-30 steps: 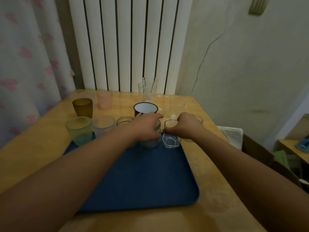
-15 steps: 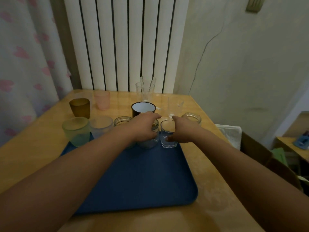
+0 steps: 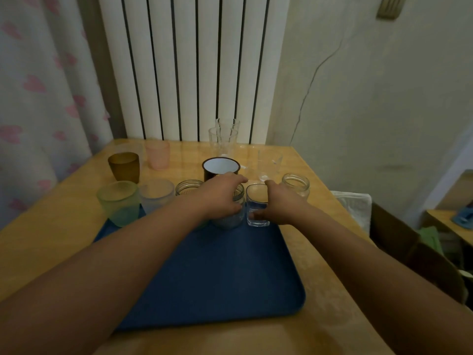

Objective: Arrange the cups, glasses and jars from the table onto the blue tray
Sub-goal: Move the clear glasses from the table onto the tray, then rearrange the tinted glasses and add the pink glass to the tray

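Note:
A blue tray (image 3: 220, 272) lies on the wooden table. Along its far edge stand a green frosted cup (image 3: 118, 202), a pale frosted cup (image 3: 156, 194) and a glass jar (image 3: 188, 188). My left hand (image 3: 221, 194) grips another glass jar (image 3: 231, 216) at the tray's far edge. Right beside it my right hand (image 3: 279, 202) holds a small square clear glass (image 3: 257, 204) at the tray's far right corner. Behind them on the table stand a dark mug with white inside (image 3: 220, 168), a jar (image 3: 296, 185), an amber cup (image 3: 124, 166), a pink cup (image 3: 158, 154) and clear glasses (image 3: 225, 135).
A white radiator (image 3: 189, 67) and a heart-print curtain (image 3: 33, 93) back the table. A clear cup (image 3: 269, 163) stands near the right jar. To the right of the table are a white cloth (image 3: 354, 204) and cardboard boxes (image 3: 409, 242). The tray's near half is bare.
Both hands have stayed on the jar and the square glass at the tray's far edge. My right hand has slid round to the glass's right side, uncovering the jar behind it.

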